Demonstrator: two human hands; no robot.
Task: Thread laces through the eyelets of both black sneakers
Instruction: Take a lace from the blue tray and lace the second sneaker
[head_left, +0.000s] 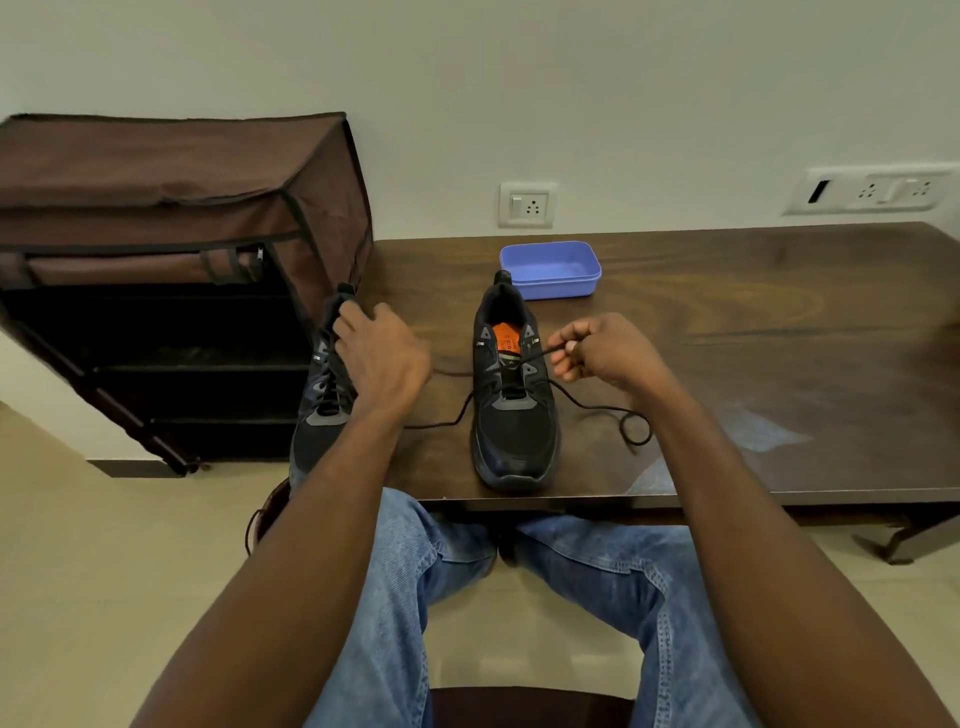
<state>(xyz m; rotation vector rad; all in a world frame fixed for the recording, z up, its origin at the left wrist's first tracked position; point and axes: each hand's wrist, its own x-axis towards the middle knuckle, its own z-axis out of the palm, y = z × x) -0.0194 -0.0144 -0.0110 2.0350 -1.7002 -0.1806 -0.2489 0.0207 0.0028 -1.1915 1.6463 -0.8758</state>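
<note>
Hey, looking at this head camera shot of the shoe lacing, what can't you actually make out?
- Black sneaker on the left: the left hand covers its upper eyelets, hiding the lacing there.
- Right hand: its curled fingers hide the thin black lace's tip in the grip.
- Orange insole label in the black sneaker on the right: print too small.
- Brown fabric shoe rack: shelves too dark.

— Setting?
— A room in a home. Evidence: brown fabric shoe rack (171, 270) with dark shelves, standing on a pale tiled floor (104, 571) against a plain light wall (571, 93).
— Further items?
— Low dark wooden table (753, 338) along the wall; household wall socket (527, 205) above it; second switch panel (878, 191) to the right; blue plastic tub (551, 270) on the table.
</note>
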